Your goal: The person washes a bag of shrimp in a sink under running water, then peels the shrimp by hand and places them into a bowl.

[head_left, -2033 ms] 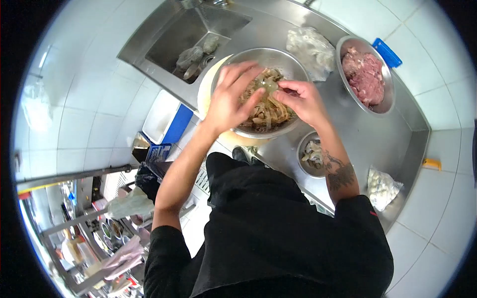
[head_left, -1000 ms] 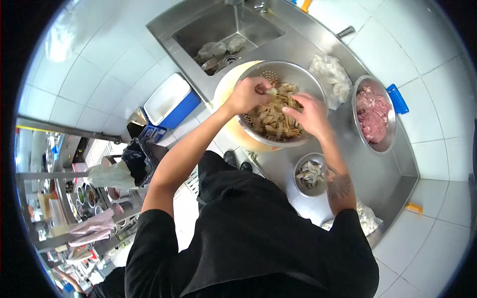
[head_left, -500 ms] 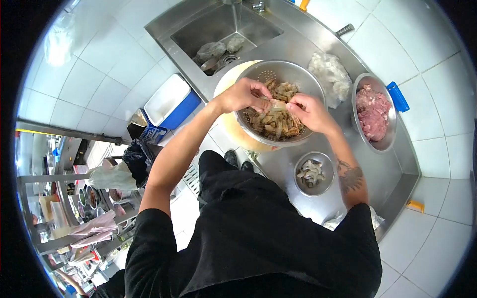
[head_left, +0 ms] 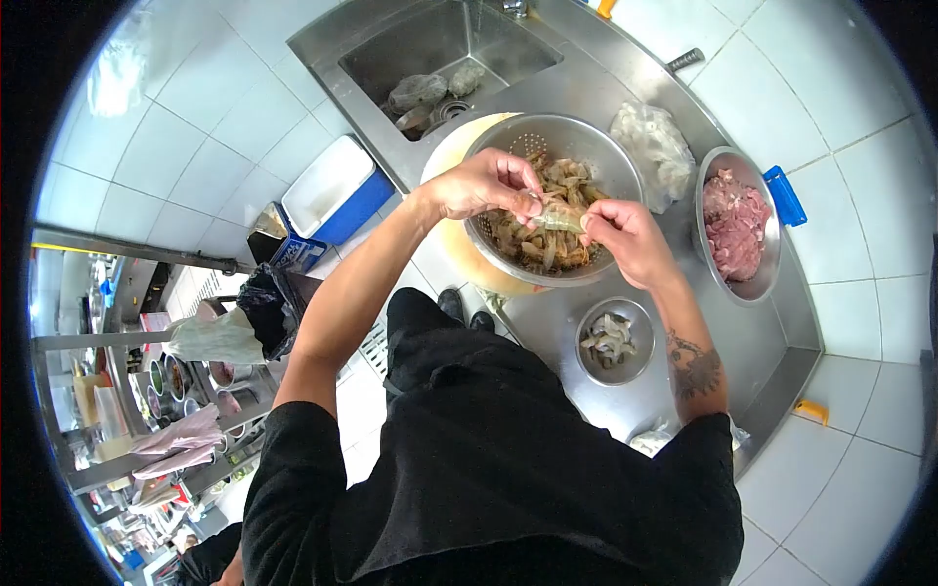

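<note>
Above a large metal colander (head_left: 625,166) heaped with raw shrimp (head_left: 523,244), both my hands grip one shrimp (head_left: 561,217). My left hand (head_left: 493,188) pinches its left end between thumb and fingers. At its other end, my right hand (head_left: 625,234) has thumb and fingers closed on it. The body between them looks pale and translucent; whether any shell is still on it is hard to see. Nearer to me, below the right wrist, a small metal bowl (head_left: 584,366) holds several pale, peeled-looking shrimp (head_left: 610,340).
The colander overlaps a round pale board (head_left: 445,249) beside the sink (head_left: 371,117), where bagged items lie. At right stand a plastic bag of pale contents (head_left: 653,146) and an oval bowl of pink meat (head_left: 735,230). A blue-white cooler (head_left: 352,205) is at left. Another person's dark sleeve (head_left: 210,557) shows lower left.
My hands have shifted slightly while both keep hold of the shrimp, and my right hand has turned a little and moved lower. At lower left the other person has moved.
</note>
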Action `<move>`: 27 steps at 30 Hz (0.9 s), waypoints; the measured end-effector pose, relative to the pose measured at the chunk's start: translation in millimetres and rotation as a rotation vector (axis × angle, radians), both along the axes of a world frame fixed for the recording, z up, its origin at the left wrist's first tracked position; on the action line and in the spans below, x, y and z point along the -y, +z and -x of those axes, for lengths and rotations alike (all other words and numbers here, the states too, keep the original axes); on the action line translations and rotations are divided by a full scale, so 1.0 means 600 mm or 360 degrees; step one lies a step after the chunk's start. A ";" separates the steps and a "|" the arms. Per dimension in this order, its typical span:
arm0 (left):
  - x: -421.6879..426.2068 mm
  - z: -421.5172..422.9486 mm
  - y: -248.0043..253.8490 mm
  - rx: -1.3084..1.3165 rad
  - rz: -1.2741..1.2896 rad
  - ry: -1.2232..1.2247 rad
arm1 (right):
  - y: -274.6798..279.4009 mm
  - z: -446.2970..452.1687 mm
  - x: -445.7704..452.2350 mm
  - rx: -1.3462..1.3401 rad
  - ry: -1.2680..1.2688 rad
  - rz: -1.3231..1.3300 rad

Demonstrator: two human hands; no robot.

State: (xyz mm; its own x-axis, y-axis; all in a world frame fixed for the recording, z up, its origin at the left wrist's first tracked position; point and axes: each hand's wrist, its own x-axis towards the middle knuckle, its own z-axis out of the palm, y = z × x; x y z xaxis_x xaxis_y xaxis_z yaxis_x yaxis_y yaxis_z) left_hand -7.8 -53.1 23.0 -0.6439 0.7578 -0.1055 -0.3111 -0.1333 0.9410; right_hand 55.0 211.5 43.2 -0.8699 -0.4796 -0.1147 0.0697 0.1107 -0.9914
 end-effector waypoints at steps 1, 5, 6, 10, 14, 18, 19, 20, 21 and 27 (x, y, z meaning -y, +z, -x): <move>-0.001 0.002 -0.007 0.0021 -0.0079 -0.0007 | 0.006 -0.001 0.001 0.0000 0.0000 0.0046; -0.013 0.000 -0.011 0.0063 -0.0292 -0.0033 | 0.011 -0.005 -0.002 0.0002 -0.0127 0.0177; -0.013 0.002 -0.009 0.0053 -0.0258 -0.0052 | 0.013 -0.006 -0.003 0.0019 -0.0158 0.0182; -0.019 0.007 0.005 -0.0059 -0.0126 -0.0125 | 0.006 -0.007 -0.020 0.0032 -0.0244 0.0169; 0.041 0.023 -0.014 -0.0079 0.0051 0.0018 | 0.025 -0.016 -0.077 -0.0187 -0.0690 0.0363; 0.033 0.010 -0.008 -0.0090 0.0144 0.0028 | -0.027 0.015 -0.050 -0.0799 -0.0492 -0.1168; 0.019 0.005 0.002 -0.0181 0.0179 -0.0032 | -0.044 0.015 -0.023 -0.0786 -0.0561 -0.1016; 0.008 0.003 0.004 -0.0228 0.0214 -0.0044 | -0.031 0.010 0.006 -0.0314 -0.0384 -0.0528; -0.002 -0.004 0.003 -0.0265 0.0247 -0.0048 | -0.013 0.002 0.032 0.0186 -0.0401 -0.0155; -0.030 -0.050 0.044 -0.1402 0.0726 0.0158 | -0.023 0.023 0.054 0.0539 -0.0464 0.0487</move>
